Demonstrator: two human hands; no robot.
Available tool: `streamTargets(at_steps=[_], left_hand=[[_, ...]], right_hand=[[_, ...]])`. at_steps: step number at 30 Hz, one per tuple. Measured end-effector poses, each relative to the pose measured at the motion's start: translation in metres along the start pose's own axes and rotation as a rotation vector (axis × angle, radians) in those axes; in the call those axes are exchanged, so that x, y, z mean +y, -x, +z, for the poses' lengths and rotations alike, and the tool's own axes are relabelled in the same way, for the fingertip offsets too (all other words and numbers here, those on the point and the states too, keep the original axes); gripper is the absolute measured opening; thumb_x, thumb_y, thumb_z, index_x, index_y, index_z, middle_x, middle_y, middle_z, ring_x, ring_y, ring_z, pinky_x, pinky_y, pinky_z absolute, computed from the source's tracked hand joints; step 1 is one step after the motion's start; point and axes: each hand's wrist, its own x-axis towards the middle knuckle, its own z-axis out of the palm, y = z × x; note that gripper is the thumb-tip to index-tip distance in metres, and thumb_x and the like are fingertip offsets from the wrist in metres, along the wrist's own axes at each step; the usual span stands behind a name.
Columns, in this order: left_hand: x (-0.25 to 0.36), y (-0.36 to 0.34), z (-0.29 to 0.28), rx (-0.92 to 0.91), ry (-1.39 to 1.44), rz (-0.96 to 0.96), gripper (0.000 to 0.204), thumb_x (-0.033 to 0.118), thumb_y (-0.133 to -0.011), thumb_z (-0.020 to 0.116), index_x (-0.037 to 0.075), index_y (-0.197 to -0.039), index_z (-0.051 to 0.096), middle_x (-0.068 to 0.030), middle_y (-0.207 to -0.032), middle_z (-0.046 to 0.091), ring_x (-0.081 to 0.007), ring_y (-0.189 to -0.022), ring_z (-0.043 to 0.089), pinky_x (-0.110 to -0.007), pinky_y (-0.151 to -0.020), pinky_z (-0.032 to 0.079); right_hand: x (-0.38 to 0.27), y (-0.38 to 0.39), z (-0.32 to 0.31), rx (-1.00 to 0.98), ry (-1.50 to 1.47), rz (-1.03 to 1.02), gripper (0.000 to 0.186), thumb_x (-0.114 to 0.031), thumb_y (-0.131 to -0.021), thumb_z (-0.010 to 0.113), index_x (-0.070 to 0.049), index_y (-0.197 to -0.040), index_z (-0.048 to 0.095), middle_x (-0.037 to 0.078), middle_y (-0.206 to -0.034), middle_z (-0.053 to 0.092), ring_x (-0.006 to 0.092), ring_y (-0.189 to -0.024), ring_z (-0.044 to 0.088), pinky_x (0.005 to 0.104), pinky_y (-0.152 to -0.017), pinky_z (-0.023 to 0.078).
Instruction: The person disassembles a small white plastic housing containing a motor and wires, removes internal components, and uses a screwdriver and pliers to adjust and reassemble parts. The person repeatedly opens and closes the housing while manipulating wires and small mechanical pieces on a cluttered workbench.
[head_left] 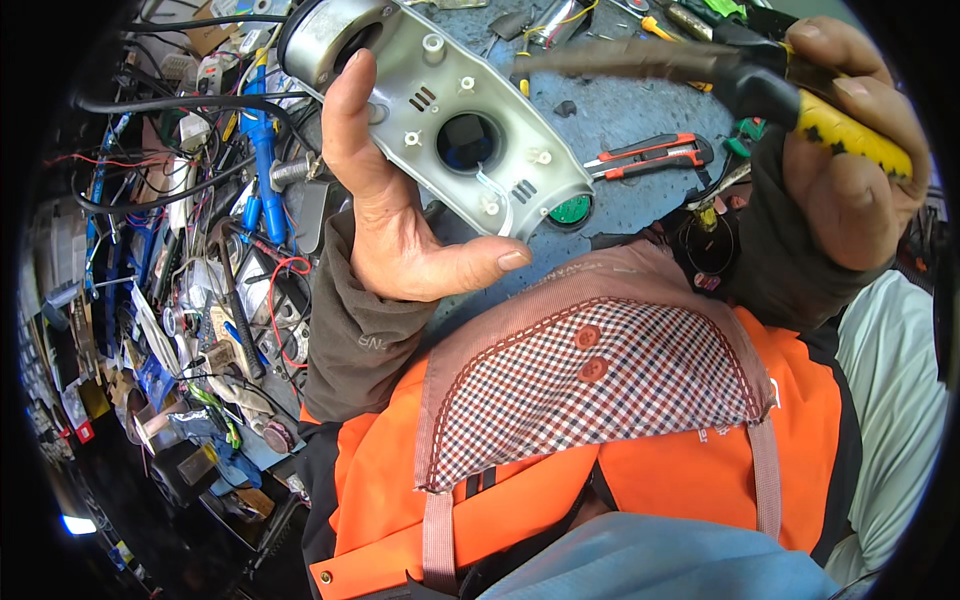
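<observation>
My left hand [400, 220] holds an off-white plastic housing [450, 130], with thumb and forefinger along its edges. It has a large round hole, several small bosses and slots, and a metal ring at its upper-left end. My right hand [850, 180] grips a tool [780, 100] with yellow-and-black handles, probably pliers; its metal end is blurred and reaches left over the bench, near the housing's right side. A red-and-black utility knife [650, 150] lies on the blue-grey bench [590, 90] right of the housing. A green round object [569, 209] sits below the housing's narrow end.
Dense clutter of cables, parts and tools fills the left side, including a blue pump-like tool [260, 150]. Small hand tools [650, 25] lie along the bench's top. My body in an orange jacket and pink checked apron [590, 400] fills the lower middle.
</observation>
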Motion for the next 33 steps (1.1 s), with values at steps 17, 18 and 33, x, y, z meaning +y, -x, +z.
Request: streamTargets(at_steps=[17,18,33], left_hand=[[-0.007,0.000,0.009,-0.124,-0.031,0.174,0.143,0.029,-0.065,0.102,0.011,-0.166,0.001,-0.0191,-0.155,0.042,-0.0291,-0.135,0.053,-0.043,-0.108,0.049],[-0.008,-0.001,0.010,-0.122,-0.032,0.180,0.143,0.029,-0.065,0.102,0.011,-0.166,0.002,-0.0189,-0.154,0.042,-0.0289,-0.135,0.054,-0.043,-0.108,0.049],[-0.007,0.006,0.014,-0.055,-0.060,0.090,0.136,0.030,-0.069,0.101,0.011,-0.165,0.006,-0.0144,-0.147,0.047,-0.0237,-0.125,0.056,-0.038,-0.099,0.052]], right_hand=[[-0.006,0.003,0.039,-0.627,0.376,-0.426,0.047,-0.007,-0.055,0.095,0.000,-0.094,0.069,0.007,-0.075,0.060,0.0182,-0.058,0.050,0.0285,-0.048,0.035],[-0.007,0.003,0.040,-0.616,0.379,-0.423,0.046,-0.008,-0.055,0.094,0.000,-0.092,0.069,0.007,-0.075,0.060,0.0182,-0.058,0.050,0.0284,-0.048,0.034],[-0.015,0.021,0.057,-0.595,0.519,-0.335,0.043,-0.012,-0.048,0.091,-0.007,-0.085,0.069,0.003,-0.076,0.059,0.0180,-0.058,0.048,0.0280,-0.048,0.036]])
